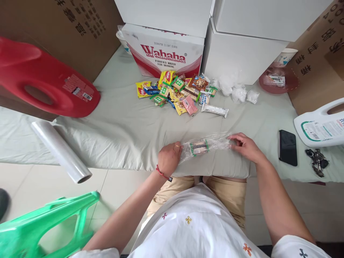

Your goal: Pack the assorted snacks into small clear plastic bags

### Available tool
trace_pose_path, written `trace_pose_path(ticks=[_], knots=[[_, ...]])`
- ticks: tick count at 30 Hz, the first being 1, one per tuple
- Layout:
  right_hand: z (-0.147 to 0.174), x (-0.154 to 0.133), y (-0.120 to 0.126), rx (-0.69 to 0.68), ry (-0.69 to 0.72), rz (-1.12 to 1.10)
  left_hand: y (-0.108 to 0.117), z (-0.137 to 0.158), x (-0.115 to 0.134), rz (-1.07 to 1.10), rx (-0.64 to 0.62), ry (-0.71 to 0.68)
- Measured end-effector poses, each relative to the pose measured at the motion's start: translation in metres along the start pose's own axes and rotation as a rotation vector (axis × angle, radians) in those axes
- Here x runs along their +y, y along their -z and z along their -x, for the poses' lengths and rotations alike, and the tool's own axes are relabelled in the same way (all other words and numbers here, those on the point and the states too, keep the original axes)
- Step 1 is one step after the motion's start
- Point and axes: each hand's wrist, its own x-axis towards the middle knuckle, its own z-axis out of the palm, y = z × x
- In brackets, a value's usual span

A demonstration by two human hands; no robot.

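Note:
Close to the front edge of the cloth-covered surface lies a small snack packet (199, 147) with green ends, loosely wrapped in clear plastic film (218, 142). My left hand (170, 157), with a red string bracelet at the wrist, is closed on the left end of the film. Thumb and fingers of my right hand (245, 146) pinch the film's right end. Farther back sits a pile of packaged snacks (174, 91) in yellow, green, blue and pink wrappers, with a white wrapped bar (215, 110) at its near right side.
Crumpled film balls (239, 94) lie right of the pile, before white boxes (242, 53) and a Wahaha carton (166, 50). A film roll (61, 150) and red jug (48, 79) are left. A phone (287, 147), keys (317, 162) and white bottle (322, 123) are right. A green stool (53, 222) stands below.

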Motion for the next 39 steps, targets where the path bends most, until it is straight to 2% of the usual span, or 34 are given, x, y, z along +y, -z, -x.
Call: trace_pose_path(ticks=[4,7,10,15,19,20,21,25,28,32,34,37,39], knots=[[0.003,-0.008,0.0,-0.136,0.101,0.016,0.0,-0.001,0.001,-0.022,-0.015,-0.003],[-0.005,-0.011,-0.004,-0.16,0.12,-0.006,0.001,-0.001,0.001,-0.035,-0.008,-0.002],[-0.016,-0.009,-0.002,-0.097,0.082,-0.051,0.002,-0.002,0.002,-0.032,-0.019,0.008],[-0.032,0.002,0.008,-0.011,-0.031,-0.14,0.006,-0.004,0.004,-0.056,-0.118,0.073],[-0.033,0.011,0.013,0.199,-0.115,-0.181,0.008,-0.005,0.005,-0.056,-0.165,0.098],[-0.031,0.011,0.013,0.205,-0.114,-0.197,0.008,-0.005,0.005,-0.052,-0.167,0.099],[-0.028,0.011,0.014,0.165,-0.1,-0.213,0.008,-0.006,0.005,-0.047,-0.168,0.101],[-0.019,0.002,0.008,-0.138,-0.017,-0.239,0.007,-0.005,0.005,-0.027,-0.162,0.102],[-0.021,-0.006,-0.004,-0.144,-0.016,-0.147,0.007,-0.005,0.004,-0.003,-0.161,0.102],[-0.027,-0.012,-0.011,0.021,0.131,0.015,0.008,-0.006,0.004,0.013,-0.164,0.118],[-0.028,-0.009,-0.006,0.105,0.206,0.071,0.009,-0.006,0.005,0.016,-0.172,0.129],[-0.028,0.001,0.008,0.1,0.258,0.222,0.01,-0.007,0.005,0.03,-0.182,0.164],[-0.027,0.003,0.016,0.162,0.259,0.359,0.011,-0.008,0.006,0.045,-0.181,0.189]])
